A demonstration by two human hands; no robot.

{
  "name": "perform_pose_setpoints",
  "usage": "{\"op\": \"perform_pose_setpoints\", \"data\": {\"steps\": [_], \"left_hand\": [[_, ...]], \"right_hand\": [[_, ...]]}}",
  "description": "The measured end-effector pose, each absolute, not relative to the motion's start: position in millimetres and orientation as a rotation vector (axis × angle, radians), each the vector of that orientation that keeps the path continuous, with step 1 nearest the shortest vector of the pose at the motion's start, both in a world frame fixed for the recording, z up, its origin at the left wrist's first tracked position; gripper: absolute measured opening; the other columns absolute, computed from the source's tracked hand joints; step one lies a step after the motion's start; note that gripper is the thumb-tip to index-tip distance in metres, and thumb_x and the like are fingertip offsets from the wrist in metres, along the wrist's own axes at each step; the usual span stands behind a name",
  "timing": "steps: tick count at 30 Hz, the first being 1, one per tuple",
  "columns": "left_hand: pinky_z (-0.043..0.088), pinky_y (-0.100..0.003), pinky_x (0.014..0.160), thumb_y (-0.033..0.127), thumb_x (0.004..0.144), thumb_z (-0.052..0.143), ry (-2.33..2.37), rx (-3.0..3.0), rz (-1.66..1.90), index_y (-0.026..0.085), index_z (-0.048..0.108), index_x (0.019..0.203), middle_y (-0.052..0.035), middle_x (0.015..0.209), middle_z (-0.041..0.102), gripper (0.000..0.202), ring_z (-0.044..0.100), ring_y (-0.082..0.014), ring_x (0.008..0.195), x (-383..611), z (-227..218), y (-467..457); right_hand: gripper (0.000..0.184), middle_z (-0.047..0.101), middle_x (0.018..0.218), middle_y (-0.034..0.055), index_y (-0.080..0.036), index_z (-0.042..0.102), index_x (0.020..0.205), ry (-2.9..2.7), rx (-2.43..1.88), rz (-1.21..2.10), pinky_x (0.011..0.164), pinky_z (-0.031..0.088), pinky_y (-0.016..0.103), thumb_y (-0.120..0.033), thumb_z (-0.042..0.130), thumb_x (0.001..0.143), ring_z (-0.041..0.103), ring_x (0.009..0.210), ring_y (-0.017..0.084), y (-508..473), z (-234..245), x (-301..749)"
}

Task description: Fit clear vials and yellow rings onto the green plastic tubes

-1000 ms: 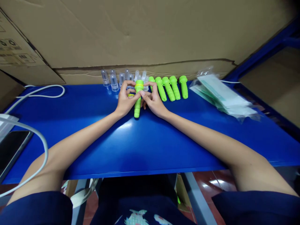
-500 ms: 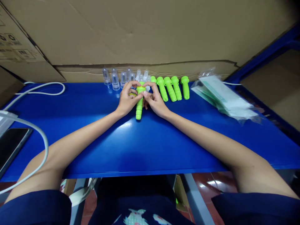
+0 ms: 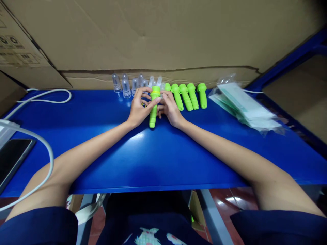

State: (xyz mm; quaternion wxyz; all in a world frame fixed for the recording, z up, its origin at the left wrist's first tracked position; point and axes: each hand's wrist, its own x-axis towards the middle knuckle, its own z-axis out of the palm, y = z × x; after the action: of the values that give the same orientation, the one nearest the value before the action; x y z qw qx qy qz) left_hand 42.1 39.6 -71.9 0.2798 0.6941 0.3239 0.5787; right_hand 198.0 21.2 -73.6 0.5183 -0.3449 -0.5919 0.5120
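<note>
A bright green ribbed plastic tube [image 3: 153, 114] with a wide capped top stands tilted between my two hands, its narrow end toward me. My left hand [image 3: 139, 109] grips it, thumb across its front and fingers round the far left side. On the other side, my right hand [image 3: 173, 109] is closed with curled fingers against the tube's right edge; its fingertips are partly hidden. Just behind the hands stand clear plastic domed tubes [image 3: 126, 87] and small whitish translucent pieces [image 3: 159, 81], partly covered. To the right, several similar green tubes [image 3: 185, 98] lie in a row.
Plastic-wrapped packets [image 3: 247, 105] lie at the right of the blue table [image 3: 153, 163]. A phone [image 3: 15, 160] and a white cable [image 3: 46, 146] are at the left. A cardboard wall [image 3: 153, 37] closes off the back.
The green tube has shifted slightly right and its capped top shows more. My right thumb and index finger have drawn back from its front, while my left hand keeps its grip.
</note>
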Motion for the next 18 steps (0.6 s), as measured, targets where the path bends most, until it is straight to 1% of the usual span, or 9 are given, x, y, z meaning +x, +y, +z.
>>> {"op": "perform_pose_setpoints", "data": {"steps": [2,4,7,9,12,15,18], "left_hand": [[0.055,-0.022,0.07,0.06,0.092,0.063,0.858,1.895,1.552,0.023,0.065,0.108,-0.008,0.118,0.061,0.04,0.065,-0.0152,0.095,41,-70,39],[0.055,-0.023,0.071,0.06,0.095,0.057,0.837,1.892,1.553,0.023,0.065,0.106,-0.0085,0.118,0.061,0.039,0.065,-0.015,0.095,41,-71,41],[0.054,-0.022,0.071,0.057,0.091,0.064,0.85,1.839,1.556,0.024,0.061,0.11,-0.0075,0.119,0.062,0.038,0.064,-0.0133,0.091,42,-75,45],[0.053,-0.022,0.071,0.055,0.09,0.068,0.883,1.827,1.551,0.024,0.059,0.11,-0.0069,0.118,0.064,0.038,0.064,-0.0127,0.09,42,-78,47],[0.052,-0.024,0.072,0.052,0.09,0.068,0.941,1.866,1.541,0.022,0.059,0.106,-0.0065,0.114,0.066,0.035,0.065,-0.0133,0.088,41,-77,47],[0.05,-0.025,0.072,0.049,0.09,0.069,0.979,1.884,1.546,0.022,0.059,0.106,-0.0062,0.112,0.067,0.034,0.065,-0.0137,0.087,41,-75,45],[0.049,-0.025,0.07,0.049,0.089,0.07,0.989,1.874,1.548,0.022,0.059,0.106,-0.0055,0.109,0.068,0.034,0.064,-0.0138,0.085,40,-74,45]], "right_hand": [[0.054,0.064,0.091,0.0008,-0.027,0.039,0.115,-1.42,-0.841,1.238,0.041,0.043,0.023,-0.073,0.05,0.09,0.062,0.059,0.014,22,-73,198],[0.054,0.063,0.084,-0.0012,-0.026,0.041,0.116,-1.441,-0.853,1.231,0.042,0.044,0.024,-0.07,0.056,0.088,0.059,0.056,0.013,23,-73,198],[0.06,0.06,0.078,-0.0049,-0.028,0.038,0.12,-1.482,-0.85,1.197,0.043,0.046,0.024,-0.064,0.069,0.083,0.054,0.052,0.011,23,-74,199],[0.064,0.06,0.077,-0.0062,-0.03,0.035,0.124,-1.5,-0.844,1.171,0.043,0.047,0.025,-0.062,0.072,0.082,0.053,0.051,0.011,21,-73,199],[0.067,0.06,0.079,-0.0064,-0.033,0.031,0.126,-1.519,-0.842,1.156,0.043,0.048,0.025,-0.06,0.074,0.082,0.054,0.051,0.011,17,-72,199],[0.066,0.06,0.08,-0.0059,-0.033,0.031,0.125,-1.544,-0.828,1.175,0.043,0.049,0.025,-0.061,0.073,0.082,0.055,0.052,0.011,14,-70,200],[0.064,0.058,0.077,-0.0068,-0.033,0.031,0.123,-1.556,-0.817,1.176,0.043,0.048,0.026,-0.062,0.072,0.083,0.052,0.05,0.011,13,-69,200]]}}
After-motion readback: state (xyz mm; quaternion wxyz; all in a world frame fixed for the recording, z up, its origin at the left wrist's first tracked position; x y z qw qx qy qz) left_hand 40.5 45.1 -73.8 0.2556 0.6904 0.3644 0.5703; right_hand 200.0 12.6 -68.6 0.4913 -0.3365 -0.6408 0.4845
